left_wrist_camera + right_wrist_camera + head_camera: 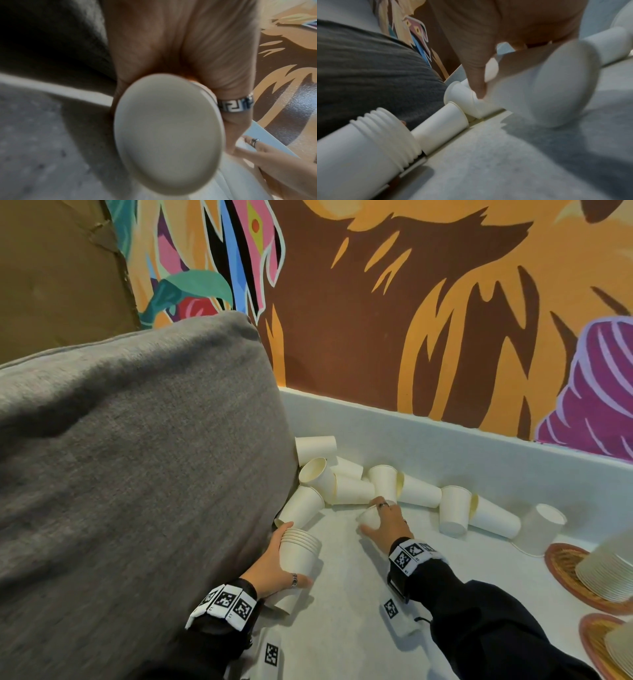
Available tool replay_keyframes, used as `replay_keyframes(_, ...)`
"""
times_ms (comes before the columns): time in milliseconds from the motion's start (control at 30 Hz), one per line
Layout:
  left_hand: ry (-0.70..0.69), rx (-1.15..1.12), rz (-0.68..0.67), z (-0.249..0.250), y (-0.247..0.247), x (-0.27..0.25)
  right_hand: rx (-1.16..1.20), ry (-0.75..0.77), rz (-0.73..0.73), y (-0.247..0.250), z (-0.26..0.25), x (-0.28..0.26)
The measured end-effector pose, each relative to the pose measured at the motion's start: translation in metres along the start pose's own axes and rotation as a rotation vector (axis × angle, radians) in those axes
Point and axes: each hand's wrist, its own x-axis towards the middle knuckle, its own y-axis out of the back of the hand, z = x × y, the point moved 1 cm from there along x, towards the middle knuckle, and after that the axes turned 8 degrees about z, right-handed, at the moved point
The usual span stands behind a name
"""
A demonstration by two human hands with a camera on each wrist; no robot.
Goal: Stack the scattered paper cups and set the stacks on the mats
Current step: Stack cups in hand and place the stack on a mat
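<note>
My left hand (279, 565) grips a stack of several nested white paper cups (297, 556) lying tilted beside the grey cushion; its round base (164, 134) fills the left wrist view. My right hand (385, 523) curls round a single white cup (370, 517) on the white table; that cup (544, 89) is blurred in the right wrist view, where the stack (368, 148) lies at lower left. Several loose cups (346, 487) lie scattered along the back rim. Two woven mats (565, 566) at the right edge carry cup stacks (609, 573).
A big grey cushion (137, 467) crowds the table's left side. A raised white rim (445, 436) runs along the back below a painted wall. Small black-and-white marker tags (271, 654) lie on the near table.
</note>
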Motion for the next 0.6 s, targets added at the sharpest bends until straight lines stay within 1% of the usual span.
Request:
replay_keyframes(67, -0.004, 0.001, -0.007, 0.000, 0.000, 0.000, 0.224, -0.011, 0.075, 0.000, -0.011, -0.003)
replay_keyframes(133, -0.004, 0.001, -0.021, 0.000, 0.000, 0.000, 0.411, -0.052, 0.094, -0.002, -0.024, -0.007)
replay_keyframes(333, 0.005, 0.010, -0.024, 0.004, -0.001, -0.004, 0.700, -0.101, 0.017, -0.020, -0.054, -0.018)
replay_keyframes(400, 0.004, 0.009, -0.040, 0.006, -0.002, -0.004, 0.722, -0.111, -0.083, -0.029, -0.059, -0.020)
replay_keyframes(467, 0.001, 0.006, -0.041, 0.006, -0.001, -0.004, 0.692, -0.101, -0.209, -0.037, -0.064, -0.024)
replay_keyframes(533, 0.003, -0.005, -0.013, 0.005, 0.000, -0.004, 0.607, -0.050, -0.331, -0.042, -0.067, -0.026)
replay_keyframes(600, 0.016, -0.002, 0.012, 0.004, 0.001, -0.004, 0.500, 0.028, -0.405, -0.044, -0.070, -0.027)
